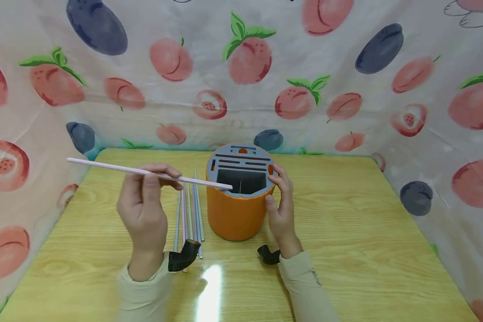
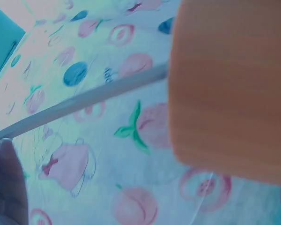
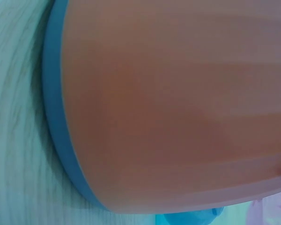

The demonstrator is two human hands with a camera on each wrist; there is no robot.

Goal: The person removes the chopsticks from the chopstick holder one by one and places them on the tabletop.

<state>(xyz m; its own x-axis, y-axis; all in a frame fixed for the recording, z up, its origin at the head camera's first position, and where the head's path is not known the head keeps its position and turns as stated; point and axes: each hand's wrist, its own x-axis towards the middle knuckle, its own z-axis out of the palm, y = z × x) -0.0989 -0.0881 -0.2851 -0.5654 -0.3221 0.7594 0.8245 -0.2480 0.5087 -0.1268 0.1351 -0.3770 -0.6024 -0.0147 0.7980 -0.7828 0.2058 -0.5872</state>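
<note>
My left hand (image 1: 144,212) pinches a pale pink chopstick (image 1: 104,166) between thumb and fingers, left of an orange utensil holder (image 1: 237,217) with a grey slotted top. The chopstick is held almost level, and its right tip appears over the large dark opening in that top. In the left wrist view the chopstick (image 2: 98,96) runs from the fingertips toward the orange wall. My right hand (image 1: 282,217) grips the holder's right side near the rim. Only the orange wall (image 3: 178,108) and blue-looking base edge show in the right wrist view; the right hand's fingers are hidden there.
Several pale chopsticks (image 1: 194,214) lie side by side on the wooden table (image 1: 358,237), just left of the holder. A black curved wrist attachment (image 1: 181,259) overlaps their near ends. Behind the table hangs a fruit-patterned cloth (image 1: 290,58).
</note>
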